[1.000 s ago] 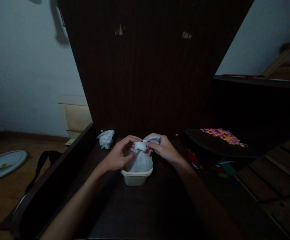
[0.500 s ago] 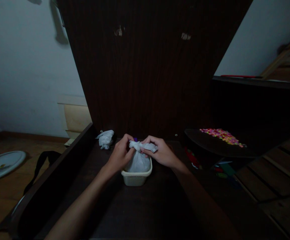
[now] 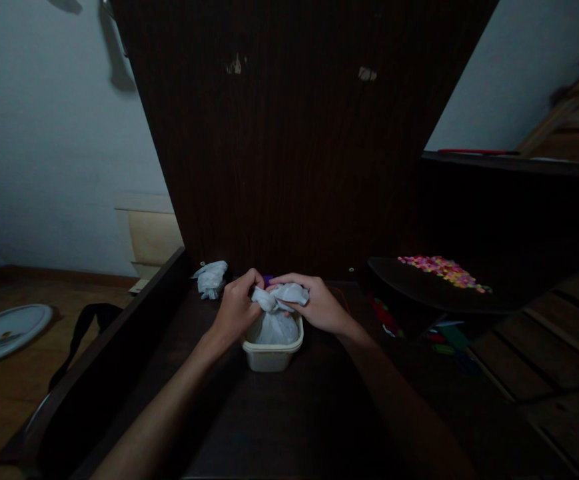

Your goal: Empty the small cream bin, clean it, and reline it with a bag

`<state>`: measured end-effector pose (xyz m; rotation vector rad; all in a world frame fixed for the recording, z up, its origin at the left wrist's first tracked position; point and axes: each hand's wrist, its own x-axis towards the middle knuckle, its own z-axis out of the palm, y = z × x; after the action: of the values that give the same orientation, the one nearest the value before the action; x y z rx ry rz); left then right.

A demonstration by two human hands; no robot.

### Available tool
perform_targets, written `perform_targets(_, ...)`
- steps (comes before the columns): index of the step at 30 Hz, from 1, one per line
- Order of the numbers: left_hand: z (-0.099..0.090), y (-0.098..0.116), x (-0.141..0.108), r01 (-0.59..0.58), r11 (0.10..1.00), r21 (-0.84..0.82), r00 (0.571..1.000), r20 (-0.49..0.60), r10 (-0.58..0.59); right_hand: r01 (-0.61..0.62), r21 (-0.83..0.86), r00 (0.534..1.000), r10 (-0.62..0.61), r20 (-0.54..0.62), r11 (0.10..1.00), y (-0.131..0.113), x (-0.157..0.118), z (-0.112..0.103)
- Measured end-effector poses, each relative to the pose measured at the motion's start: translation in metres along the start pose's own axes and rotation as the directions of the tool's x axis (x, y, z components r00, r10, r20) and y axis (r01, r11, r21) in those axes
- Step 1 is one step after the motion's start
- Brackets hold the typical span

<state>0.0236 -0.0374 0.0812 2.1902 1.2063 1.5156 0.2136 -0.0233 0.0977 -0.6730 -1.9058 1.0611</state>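
Note:
A knotted white plastic bag (image 3: 275,328) sits inside a pale rectangular container (image 3: 270,359) on the dark wooden surface. My left hand (image 3: 239,303) pinches the bag's knotted top from the left. On the other side, my right hand (image 3: 316,303) has its fingers closed around the loose end of the bag, to the right of the knot. A small purple thing (image 3: 268,280) shows just behind the hands. Left of my left hand lies a crumpled white plastic bag (image 3: 212,279), touched by neither hand.
A tall dark panel (image 3: 289,147) rises behind the container. A raised side board (image 3: 119,340) runs along the left. On the right, a curved shelf (image 3: 394,283) bears many small pink and yellow pieces (image 3: 444,270). A white round lid-like object (image 3: 12,333) is on the floor.
My right hand's fingers have shifted left over the bag's loose end, which is now more bunched up. The knot has dropped slightly toward the container. My left hand keeps its hold.

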Motion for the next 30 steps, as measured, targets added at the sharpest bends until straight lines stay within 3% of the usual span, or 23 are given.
perform_targets(7,-0.017,0.000,-0.004,0.085,0.941,-0.327,0.968,0.249,-0.001,-0.009,-0.094,0.993,-0.002,-0.116,0.996,-0.004,-0.001,-0.004)
perform_targets(11,-0.023,0.004,-0.004,0.148,0.876,-0.460,0.947,0.321,0.009,-0.013,-0.052,0.988,0.005,-0.154,0.999,-0.003,0.000,-0.002)
perform_targets(17,-0.005,0.004,-0.004,0.192,0.915,-0.355,0.966,0.234,-0.112,-0.036,-0.020,0.980,0.032,-0.197,0.999,-0.002,0.006,0.002)
perform_targets(22,0.003,-0.004,-0.007,0.269,0.927,-0.260,0.933,0.310,-0.184,-0.021,-0.065,0.969,0.004,-0.248,0.998,-0.007,0.013,-0.006)
perform_targets(26,0.004,-0.010,-0.008,0.284,0.891,-0.356,0.924,0.348,-0.155,-0.006,-0.096,0.965,-0.020,-0.262,0.995,-0.011,0.017,-0.012)
perform_targets(30,0.005,-0.012,-0.008,0.303,0.887,-0.348,0.923,0.340,-0.182,-0.012,-0.115,0.961,-0.020,-0.277,0.993,-0.011,0.021,-0.019)
